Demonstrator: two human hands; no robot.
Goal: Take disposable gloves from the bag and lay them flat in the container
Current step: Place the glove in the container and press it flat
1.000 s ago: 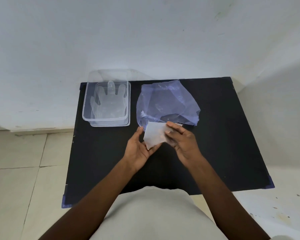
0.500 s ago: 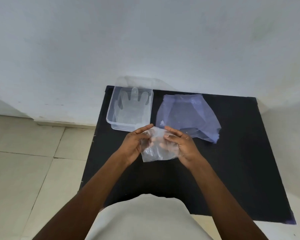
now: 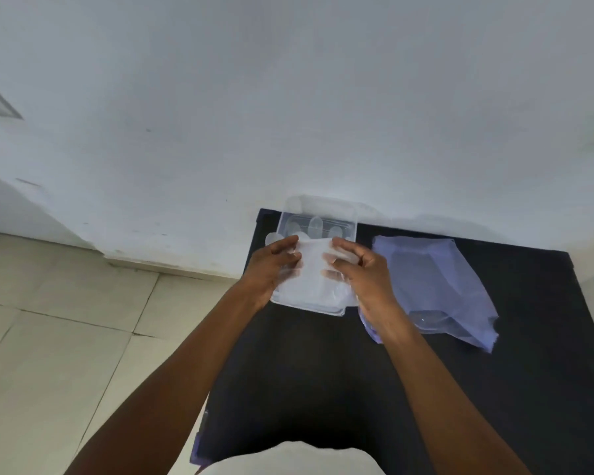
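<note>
One clear container [image 3: 318, 214] stands at the centre of the frame. One bluish bag [image 3: 439, 289] lies at its right. Two hands are visible, the left hand [image 3: 271, 269] and the right hand [image 3: 367, 279], holding one glove [image 3: 311, 269]. At least one more glove [image 3: 315, 225] lies inside the container.

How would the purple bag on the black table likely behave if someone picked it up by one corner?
The purple bag would probably hang limp: it lies crumpled and creased on the table, so the film looks thin and floppy. It likely weighs very little, since you can see through it. Its glossy patches suggest it may be slippery.
</note>
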